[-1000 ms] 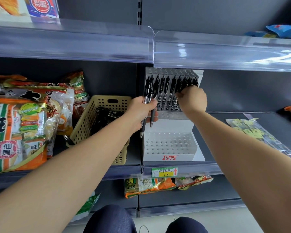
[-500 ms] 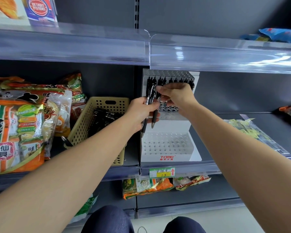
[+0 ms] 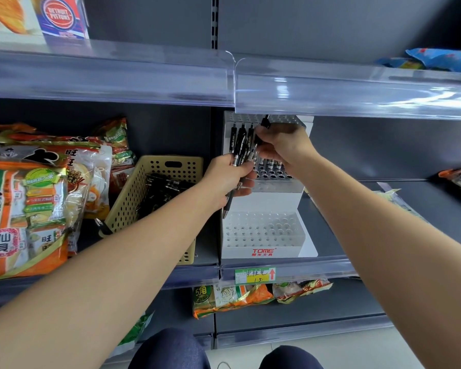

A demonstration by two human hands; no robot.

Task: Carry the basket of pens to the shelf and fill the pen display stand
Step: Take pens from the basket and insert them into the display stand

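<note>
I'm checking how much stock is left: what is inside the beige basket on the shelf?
Black pens lie piled inside the beige basket. The left forearm crosses its near side and its wall hides the bottom, so how many remain cannot be counted.

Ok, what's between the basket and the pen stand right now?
In the head view, the left hand, gripping a bunch of pens, sits between the basket and the pen stand; the shelf strip beneath it looks bare.
</note>
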